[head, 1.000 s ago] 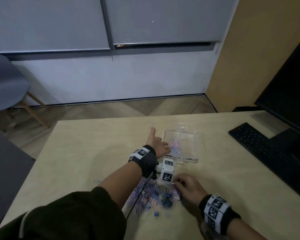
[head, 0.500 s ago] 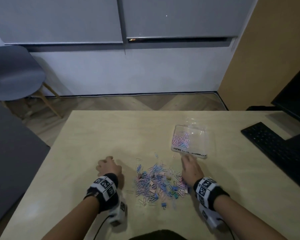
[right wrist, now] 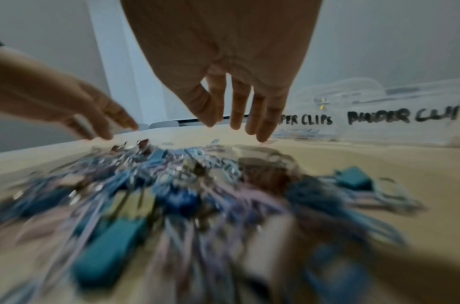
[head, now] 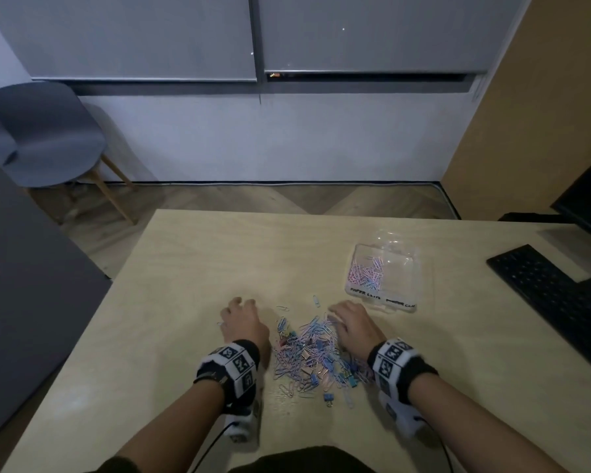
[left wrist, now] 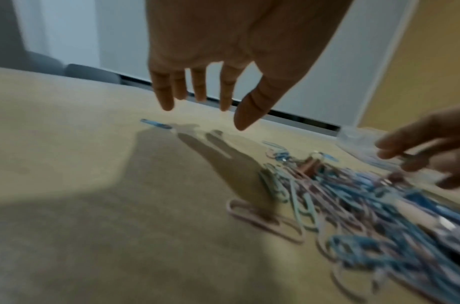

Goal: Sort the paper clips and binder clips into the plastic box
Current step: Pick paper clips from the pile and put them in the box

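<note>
I am hovering my left hand [head: 243, 324] and right hand [head: 354, 327], fingers spread and empty, either side of the clip pile [head: 313, 356]; the plastic box [head: 384, 278] sits just beyond my right fingertips. I should pinch paper clips singly.

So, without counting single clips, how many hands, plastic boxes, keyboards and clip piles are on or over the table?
Hands: 2, left hand and right hand
Plastic box: 1
Keyboard: 1
Pile of clips: 1
Total: 5
</note>
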Demonstrator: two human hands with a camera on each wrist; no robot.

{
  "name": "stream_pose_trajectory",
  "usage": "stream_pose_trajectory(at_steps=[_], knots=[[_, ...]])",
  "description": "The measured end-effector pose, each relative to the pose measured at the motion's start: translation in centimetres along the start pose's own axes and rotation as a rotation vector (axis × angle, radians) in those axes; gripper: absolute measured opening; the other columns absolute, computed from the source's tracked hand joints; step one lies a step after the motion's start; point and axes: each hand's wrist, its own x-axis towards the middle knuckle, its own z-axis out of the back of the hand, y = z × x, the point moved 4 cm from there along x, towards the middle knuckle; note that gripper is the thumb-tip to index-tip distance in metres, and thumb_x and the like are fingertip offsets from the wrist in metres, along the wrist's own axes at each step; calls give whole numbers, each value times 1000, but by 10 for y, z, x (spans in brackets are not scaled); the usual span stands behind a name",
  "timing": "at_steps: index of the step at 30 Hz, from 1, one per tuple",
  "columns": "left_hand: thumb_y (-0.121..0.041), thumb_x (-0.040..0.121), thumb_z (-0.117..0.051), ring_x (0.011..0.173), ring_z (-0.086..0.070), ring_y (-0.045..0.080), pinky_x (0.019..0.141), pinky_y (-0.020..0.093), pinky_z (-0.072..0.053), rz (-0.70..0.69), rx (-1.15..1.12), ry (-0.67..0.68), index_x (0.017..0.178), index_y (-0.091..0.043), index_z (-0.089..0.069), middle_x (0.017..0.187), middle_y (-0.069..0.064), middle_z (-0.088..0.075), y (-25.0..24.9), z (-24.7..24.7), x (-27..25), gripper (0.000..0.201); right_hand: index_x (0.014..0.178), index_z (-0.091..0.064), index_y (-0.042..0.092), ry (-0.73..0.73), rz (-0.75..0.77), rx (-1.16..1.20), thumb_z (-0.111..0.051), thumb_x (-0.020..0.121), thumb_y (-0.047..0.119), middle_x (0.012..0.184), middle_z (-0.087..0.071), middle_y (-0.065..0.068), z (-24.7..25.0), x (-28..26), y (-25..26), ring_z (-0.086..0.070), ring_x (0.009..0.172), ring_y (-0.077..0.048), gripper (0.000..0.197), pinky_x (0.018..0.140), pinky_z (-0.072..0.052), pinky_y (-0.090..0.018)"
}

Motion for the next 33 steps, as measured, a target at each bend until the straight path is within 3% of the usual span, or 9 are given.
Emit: stream_pose_trajectory(at_steps=[4, 8, 12, 17, 20, 23, 27, 30, 33], knots=[[-11, 89, -48, 128, -30, 33, 106, 39, -34, 156, 32, 95, 131, -7, -37, 141, 16, -29, 5, 0, 0, 44, 135, -37, 14, 115, -90, -130, -37, 93, 8, 141, -38, -8, -7, 24, 8, -33, 128, -28, 43, 105, -36, -41], [3, 84, -46, 127, -31, 29, 108, 33, -34, -25, 25, 123, 131, -7, -42, 138, 14, -34, -6, -18, -7, 49, 133, -40, 18, 142, -55, -271, -41, 89, 5, 135, -40, -8, -13, 33, 13, -37, 117, -28, 46, 93, -44, -40], [-2, 88, -45, 128, -35, 28, 110, 32, -31, -186, -89, 212, 133, -8, -46, 137, 14, -41, -21, -23, -8, 45, 128, -47, 20, 150, 110, -279, -48, 89, 6, 127, -47, -4, -27, 21, 17, -40, 111, -23, 41, 92, -42, -34], [-45, 85, -54, 134, -26, 32, 108, 41, -33, -144, 104, 171, 135, -13, -39, 148, 11, -27, -26, -21, 0, 61, 127, -50, 19, 153, 169, -242, -39, 92, 10, 126, -49, -1, -30, -12, 8, -39, 112, -20, 37, 93, -37, -31], [-55, 79, -56, 130, -30, 32, 105, 42, -35, -208, 165, 233, 135, -16, -37, 144, 10, -31, -36, -29, -3, 71, 122, -54, 14, 127, 111, -116, -39, 91, 9, 124, -50, -3, -21, -22, 2, -40, 112, -18, 34, 95, -36, -26], [-48, 81, -58, 126, -33, 31, 104, 40, -37, -356, 246, 283, 132, -16, -42, 138, 10, -35, -50, -39, -14, 62, 126, -50, 14, 80, 27, 3, -46, 84, 5, 124, -49, -4, -11, -26, -3, -39, 113, -17, 43, 95, -33, -23], [-25, 92, -50, 122, -38, 30, 104, 36, -38, -473, 264, 296, 124, -7, -50, 129, 14, -43, -62, -45, -26, 36, 137, -37, 23, 150, -23, -70, -59, 79, 25, 129, -44, -2, -10, -28, -1, -36, 116, -18, 62, 98, -35, -31], [-8, 91, -49, 118, -45, 31, 101, 36, -42, -492, 279, 282, 119, -4, -55, 124, 15, -48, -66, -46, -29, 30, 138, -34, 26, 181, -36, -188, -60, 78, 41, 134, -40, -1, -16, -26, 6, -34, 121, -20, 68, 102, -34, -35], [-2, 90, -47, 111, -54, 30, 97, 34, -46, -450, 196, 291, 113, -3, -61, 119, 16, -56, -65, -43, -27, 27, 133, -39, 25, 177, -32, -249, -59, 79, 43, 133, -40, -1, -24, -23, 12, -35, 121, -21, 60, 103, -34, -37]])
